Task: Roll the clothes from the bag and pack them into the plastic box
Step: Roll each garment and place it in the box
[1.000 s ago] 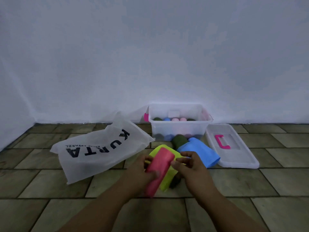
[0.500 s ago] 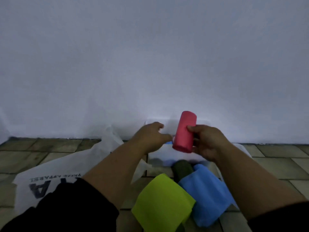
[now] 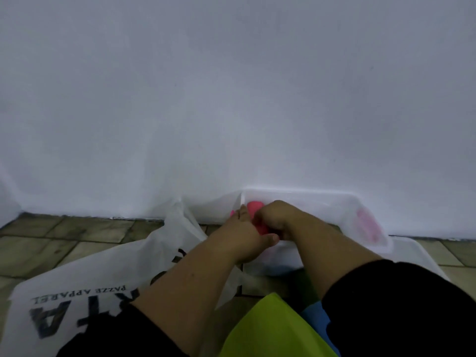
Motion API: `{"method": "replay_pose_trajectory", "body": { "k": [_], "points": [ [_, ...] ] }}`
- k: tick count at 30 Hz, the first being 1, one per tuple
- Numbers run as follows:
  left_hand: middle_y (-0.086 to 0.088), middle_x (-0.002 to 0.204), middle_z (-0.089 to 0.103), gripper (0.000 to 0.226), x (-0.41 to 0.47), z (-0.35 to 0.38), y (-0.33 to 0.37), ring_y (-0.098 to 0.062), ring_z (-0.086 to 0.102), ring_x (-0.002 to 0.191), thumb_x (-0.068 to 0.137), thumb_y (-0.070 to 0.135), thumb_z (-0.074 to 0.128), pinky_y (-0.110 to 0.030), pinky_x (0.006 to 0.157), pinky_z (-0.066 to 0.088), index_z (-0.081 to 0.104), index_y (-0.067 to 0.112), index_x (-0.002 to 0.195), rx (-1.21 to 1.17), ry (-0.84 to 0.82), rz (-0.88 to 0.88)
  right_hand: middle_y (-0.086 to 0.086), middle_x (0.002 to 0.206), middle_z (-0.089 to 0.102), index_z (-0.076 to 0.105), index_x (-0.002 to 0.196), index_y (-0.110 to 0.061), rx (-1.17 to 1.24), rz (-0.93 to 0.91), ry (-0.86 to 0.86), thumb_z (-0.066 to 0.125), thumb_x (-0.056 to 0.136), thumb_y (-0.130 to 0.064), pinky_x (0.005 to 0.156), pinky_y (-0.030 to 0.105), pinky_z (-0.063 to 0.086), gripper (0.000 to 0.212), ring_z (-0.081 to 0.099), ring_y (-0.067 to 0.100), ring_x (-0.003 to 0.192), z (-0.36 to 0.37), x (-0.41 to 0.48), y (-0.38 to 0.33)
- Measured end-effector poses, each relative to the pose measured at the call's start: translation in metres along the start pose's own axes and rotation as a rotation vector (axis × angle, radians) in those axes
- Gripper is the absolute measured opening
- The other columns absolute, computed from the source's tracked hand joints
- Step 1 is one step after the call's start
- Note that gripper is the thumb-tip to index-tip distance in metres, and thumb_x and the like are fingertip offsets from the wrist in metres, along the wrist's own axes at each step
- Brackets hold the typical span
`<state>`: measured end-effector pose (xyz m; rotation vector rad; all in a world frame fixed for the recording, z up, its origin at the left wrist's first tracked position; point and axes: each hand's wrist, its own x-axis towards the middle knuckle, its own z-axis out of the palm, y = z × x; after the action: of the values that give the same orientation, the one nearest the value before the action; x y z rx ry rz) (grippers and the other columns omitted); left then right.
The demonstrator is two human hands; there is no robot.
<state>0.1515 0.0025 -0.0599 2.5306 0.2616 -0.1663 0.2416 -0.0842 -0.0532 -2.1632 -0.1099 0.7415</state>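
Tight pink roll [image 3: 257, 217], smooth and cylindrical, clasped between left hand [image 3: 242, 235] and right hand [image 3: 277, 219] inside clear plastic box [image 3: 360, 212] at twelve o'clock.

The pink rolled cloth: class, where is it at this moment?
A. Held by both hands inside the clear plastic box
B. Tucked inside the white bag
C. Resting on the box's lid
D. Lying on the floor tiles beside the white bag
A: the pink rolled cloth sits between the left hand and the right hand, within the walls of the clear plastic box.
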Motion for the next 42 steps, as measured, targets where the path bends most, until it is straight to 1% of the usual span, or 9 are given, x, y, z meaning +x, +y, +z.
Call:
{"method": "replay_pose_trajectory", "body": {
  "k": [4,10,13,16,20,24,27,30,42],
  "points": [
    [-0.007,0.159,0.001,0.104,0.0,0.0,0.002,-0.027,0.016,0.144,0.083,0.058,0.056,-0.039,0.112,0.023,-0.015,0.017,0.148,-0.016,-0.011,-0.054,0.009,0.077,0.062,0.061,0.087,-0.004,-0.198,0.048,-0.077,0.059,0.089,-0.016,0.051,0.028,0.043,0.013,0.058,0.019,0.064,-0.004,0.001,-0.003],
    [-0.008,0.159,0.002,0.106,0.001,0.001,0.003,-0.029,0.017,0.143,0.082,0.058,0.057,-0.042,0.112,0.026,-0.016,0.017,0.148,-0.039,-0.023,-0.081,0.007,0.077,0.051,0.052,0.079,-0.008,-0.499,0.009,-0.119,0.055,0.091,-0.019,0.066,0.032,0.042,0.017,0.049,0.018,0.066,-0.001,0.0,-0.008],
    [-0.01,0.159,0.004,0.104,0.0,-0.001,0.004,-0.03,0.018,0.143,0.083,0.058,0.057,-0.042,0.112,0.025,-0.014,0.018,0.148,-0.055,-0.018,-0.09,0.007,0.084,0.053,0.054,0.1,-0.007,-0.661,-0.012,-0.112,0.054,0.092,-0.028,0.076,0.034,0.04,0.022,0.051,0.02,0.071,0.0,-0.006,-0.012],
    [-0.014,0.155,0.021,0.083,-0.011,-0.005,0.01,-0.032,0.03,0.137,0.088,0.05,0.055,-0.039,0.109,0.028,0.012,0.016,0.15,-0.011,0.016,0.003,0.009,0.095,0.056,0.058,0.107,-0.009,-0.668,-0.099,0.152,0.06,0.086,-0.043,0.083,0.036,0.042,0.04,0.052,0.024,0.085,-0.005,-0.014,-0.006],
    [-0.012,0.148,0.035,0.079,-0.029,0.005,-0.003,-0.026,0.034,0.135,0.083,0.058,0.056,-0.043,0.108,0.033,0.03,0.015,0.144,-0.016,0.232,0.038,0.0,0.08,0.06,0.054,0.078,-0.02,-0.317,-0.399,0.616,0.055,0.081,-0.027,0.062,0.029,0.037,0.007,0.055,0.021,0.077,-0.027,-0.056,0.02],
    [-0.004,0.143,0.042,0.057,-0.077,0.029,-0.008,-0.023,0.037,0.132,0.089,0.049,0.048,-0.038,0.104,0.035,0.043,0.019,0.136,0.049,0.597,0.23,0.009,0.086,0.065,0.054,0.07,-0.02,-0.535,-0.452,0.564,0.054,0.079,-0.02,0.066,0.029,0.04,0.009,0.059,0.029,0.083,-0.016,-0.109,0.073],
    [0.002,0.125,0.055,0.04,-0.12,0.057,-0.006,-0.014,0.05,0.114,0.091,0.044,0.044,-0.025,0.09,0.038,0.051,0.025,0.125,-0.036,0.37,0.348,0.003,0.092,0.067,0.058,0.076,-0.027,-0.744,-0.381,0.28,0.059,0.079,-0.027,0.068,0.026,0.042,0.003,0.061,0.023,0.085,0.012,-0.133,0.107],
    [-0.002,0.139,0.046,0.043,-0.146,0.082,-0.021,-0.017,0.045,0.123,0.095,0.038,0.042,-0.028,0.1,0.035,0.048,0.022,0.134,0.171,0.107,0.294,-0.003,0.1,0.06,0.057,0.093,-0.028,-0.748,-0.372,0.282,0.066,0.074,-0.034,0.066,0.023,0.038,0.021,0.058,0.016,0.084,0.026,-0.151,0.119],
    [0.008,0.157,0.014,0.064,-0.176,0.085,-0.047,-0.016,0.023,0.14,0.091,0.036,0.051,-0.028,0.112,0.025,0.028,0.017,0.148,0.234,-0.051,0.282,0.011,0.119,0.053,0.048,0.12,-0.028,-0.672,-0.089,0.348,0.061,0.076,-0.042,0.084,0.032,0.045,0.048,0.054,0.03,0.104,0.045,-0.176,0.108]
  ]
}}
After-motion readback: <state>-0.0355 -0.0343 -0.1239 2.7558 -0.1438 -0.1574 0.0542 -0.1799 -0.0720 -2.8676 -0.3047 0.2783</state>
